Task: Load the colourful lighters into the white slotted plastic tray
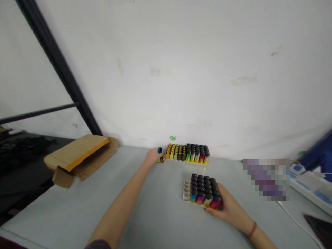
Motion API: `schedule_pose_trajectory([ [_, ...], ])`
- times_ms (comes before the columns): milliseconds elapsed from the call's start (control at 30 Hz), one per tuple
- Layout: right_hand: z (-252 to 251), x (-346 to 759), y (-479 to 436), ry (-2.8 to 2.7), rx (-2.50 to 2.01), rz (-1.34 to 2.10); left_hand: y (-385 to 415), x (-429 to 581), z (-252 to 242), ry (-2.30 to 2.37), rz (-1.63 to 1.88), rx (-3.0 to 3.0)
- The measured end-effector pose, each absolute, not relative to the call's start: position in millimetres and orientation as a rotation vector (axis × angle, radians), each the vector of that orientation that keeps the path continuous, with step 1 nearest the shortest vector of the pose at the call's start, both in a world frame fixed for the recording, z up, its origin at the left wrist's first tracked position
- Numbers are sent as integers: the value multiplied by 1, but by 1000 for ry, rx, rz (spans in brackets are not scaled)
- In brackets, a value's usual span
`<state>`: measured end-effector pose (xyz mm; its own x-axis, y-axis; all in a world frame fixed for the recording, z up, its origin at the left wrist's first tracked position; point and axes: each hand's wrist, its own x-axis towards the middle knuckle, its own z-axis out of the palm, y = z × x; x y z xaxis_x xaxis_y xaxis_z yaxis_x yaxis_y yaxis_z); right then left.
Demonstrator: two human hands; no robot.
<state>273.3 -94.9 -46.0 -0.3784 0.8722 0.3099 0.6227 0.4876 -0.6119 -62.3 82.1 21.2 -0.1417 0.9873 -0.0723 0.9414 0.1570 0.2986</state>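
The left hand (153,156) reaches far out, and its grip is closed on a small lighter (159,151) with a blue-green top. That lighter is just left of the far pack of lighters (188,153), which stands by the white wall (181,69). The right hand (228,205) has its grip wrapped around the right end of the near tray (186,193), which is almost full of black-topped lighters. Both sit on the gray counter (77,214). A brown cardboard box (77,154) lies at the far left, and a white power strip (311,185) is on the right.
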Motion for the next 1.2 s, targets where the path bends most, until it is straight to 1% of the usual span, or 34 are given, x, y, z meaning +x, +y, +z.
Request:
schedule_pose_trajectory([
  [133,-45,273,-95,-2104,-1225,534,81,-67,17,2311,244,1910],
  [333,-45,273,-96,-2108,-1228,532,74,-55,13,2236,299,2032],
  [533,-45,273,-96,-2112,-1232,501,62,-44,14,2444,388,2020],
  [633,-44,273,-97,-2121,-1236,498,56,-46,14,2452,393,2079],
  [733,-44,273,-97,-2130,-1240,500,50,-62,11,2330,370,2190],
  [867,-46,273,-97,-2115,-1233,490,47,-96,-6,1820,349,2522],
  [933,-46,273,-97,-2110,-1228,489,50,-110,-17,1651,320,2599],
  [1067,-43,272,-98,-2109,-1222,491,59,-118,-29,1647,370,2632],
  [1200,-38,271,-99,-2117,-1233,502,67,-112,-25,1640,396,2639],
])
